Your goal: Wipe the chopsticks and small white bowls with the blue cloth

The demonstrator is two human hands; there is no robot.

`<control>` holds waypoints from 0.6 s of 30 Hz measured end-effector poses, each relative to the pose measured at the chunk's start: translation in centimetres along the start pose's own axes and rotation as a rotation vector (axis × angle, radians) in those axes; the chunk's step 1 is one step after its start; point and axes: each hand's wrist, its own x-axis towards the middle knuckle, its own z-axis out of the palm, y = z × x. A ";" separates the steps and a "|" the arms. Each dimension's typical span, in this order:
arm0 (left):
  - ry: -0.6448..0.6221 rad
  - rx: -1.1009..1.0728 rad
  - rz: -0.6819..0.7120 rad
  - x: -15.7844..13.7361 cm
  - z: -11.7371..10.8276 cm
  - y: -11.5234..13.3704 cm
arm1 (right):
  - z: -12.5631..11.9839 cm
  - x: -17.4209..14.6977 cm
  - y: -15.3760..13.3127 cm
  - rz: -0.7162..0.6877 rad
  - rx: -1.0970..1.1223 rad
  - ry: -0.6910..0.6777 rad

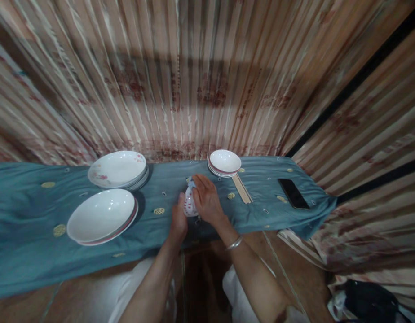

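You are gripping a small white object with red marks [190, 202], a cup or little cloth bundle, I cannot tell which, at the centre of the frame. Your left hand [179, 219] is pressing against its lower left side, and your right hand [207, 199] is wrapping over it from the right, fingers curled on its top. A silver bangle [233, 243] is sitting on your right wrist.

The object is resting near the front edge of the surface [25, 251], which is wearing a teal cloth with small gold motifs. Open cloth is lying just left of your hands, between them and the two stacks of plates: one stack [102, 216] at middle left close to the front edge, another [117, 169] behind it. A stack of small bowls [225, 162] is sitting just above your right hand, with chopsticks [243, 188] beside it on the right. A dark phone [293, 193] is lying well apart at the right end.

No writing is readable. A striped curtain [200, 76] is hanging behind the surface.
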 end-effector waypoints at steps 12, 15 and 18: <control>0.036 -0.239 -0.099 -0.7 1.0 1.0 | 2.8 -0.7 7.1 0.581 0.421 0.282; 0.003 -0.365 -0.163 -0.6 1.6 1.4 | 2.7 -1.3 7.0 0.483 0.452 0.230; -0.038 -0.392 -0.189 -0.7 1.9 1.9 | 2.9 -2.3 6.4 0.414 0.388 0.163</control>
